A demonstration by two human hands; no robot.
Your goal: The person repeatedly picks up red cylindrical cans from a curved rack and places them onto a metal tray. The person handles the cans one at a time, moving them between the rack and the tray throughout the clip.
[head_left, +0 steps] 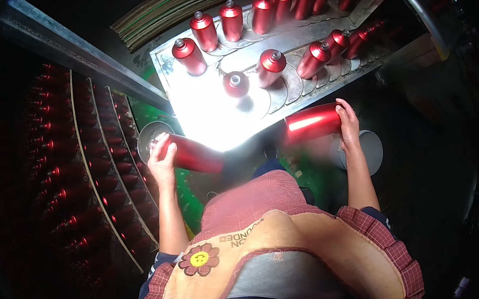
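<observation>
My left hand (162,159) is closed round the neck end of a shiny red metal bottle (197,155), which lies tilted sideways with its base toward the middle. On the other side, my right hand (347,123) grips a second red bottle (313,122) by its right end, fingers wrapped over that end; its neck is hidden. Both bottles are in the air, close to the near end of a brightly lit conveyor (161,61). Upright on it stand two rows of red bottles, among them a near one (236,83) washed out by glare.
To the left, stacked layers of red bottles (99,165) are parted by thin sheets (87,145). A round metal container (154,132) stands beside my left hand, a pale round lid or stool (369,152) behind my right wrist. A metal beam (82,48) crosses the upper left, near piled flat sheets (172,7).
</observation>
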